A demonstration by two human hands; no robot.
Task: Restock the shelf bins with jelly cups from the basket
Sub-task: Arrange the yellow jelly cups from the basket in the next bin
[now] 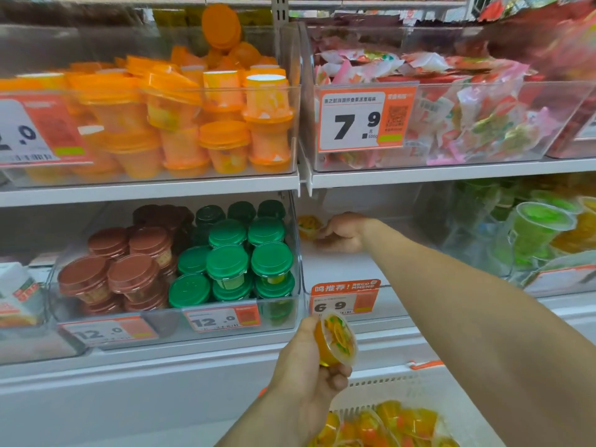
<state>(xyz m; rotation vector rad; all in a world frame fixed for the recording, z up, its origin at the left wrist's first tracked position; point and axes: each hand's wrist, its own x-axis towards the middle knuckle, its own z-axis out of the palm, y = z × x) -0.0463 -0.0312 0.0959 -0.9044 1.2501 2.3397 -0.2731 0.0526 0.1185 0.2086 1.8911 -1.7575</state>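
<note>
A: Where are the jelly cups?

B: One yellow jelly cup (336, 341) sits in the left hand (309, 366), low in the middle, tilted so its clear lid faces right. That hand's grip is clamped on it, fingers curled under the rim.

A: And the other hand?

B: The right hand (343, 232) reaches far into the clear bin (361, 269) on the lower shelf, right of the middle. A second jelly cup (309, 226) lies at its fingertips near the bin's far left corner. The fingers are curled toward it, but I cannot tell whether the grip is clamped on it or merely touching.

A: The rest of the stock?

B: More yellow and orange cups lie piled in the white basket (380, 387) at the bottom edge, nearest us, just below the left hand.

A: What is around that bin?

B: An orange price tag reading 6.9 (344, 300) hangs on its front. To its left, a bin holds brown-lidded cups (132, 272) and green-lidded cups (230, 261), with tags reading 12.0. To its right stand tall green and yellow cups (538, 233), blurred.

A: And above?

B: On the upper shelf, orange-lidded cups (222, 137) fill the left bin; the right bin holds wrapped sweets (467, 114) behind a tag reading 7.9 (361, 119).
</note>
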